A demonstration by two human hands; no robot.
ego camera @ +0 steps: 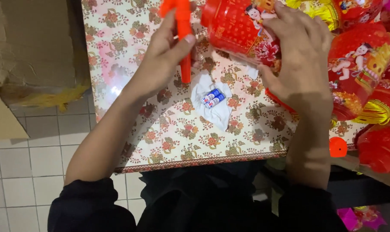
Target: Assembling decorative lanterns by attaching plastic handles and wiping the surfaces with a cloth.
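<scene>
Nearest the camera: dark sleeves and lap, then the patterned edge of the tabletop (130,141) with its floral cover.

Mid tabletop, between the two forearms: a crumpled white tissue (215,107) with two small blue-and-white batteries (213,98) lying on it, side by side, touching, long axes running diagonal from lower left to upper right. Neither hand touches them; the left hand sits a bit nearer, the stick's tip ending just above and left of the tissue.

Left hand (162,60): grip closed around an orange plastic stick (184,38), thumb pressed across the shaft. The stick's long axis runs close to vertical in frame, lower end pointing toward the person, upper end widening near the top edge, cut off by the frame.

Right hand (300,64): fingers spread and wrapped over a red lantern (240,30) printed with a cartoon child and flowers, grip closed on its right side. The lantern lies tilted, its left end just right of the stick's upper part, near but I cannot tell if touching. So stick is left of lantern, both held up past the batteries.

Farther right: a pile of more red lanterns (367,56) with yellow tassels, crowding the tabletop edge. A small orange round cap (338,147) sits low right, apart from both hands.

Far left: cardboard box (31,47) on tiled floor (23,172).
</scene>
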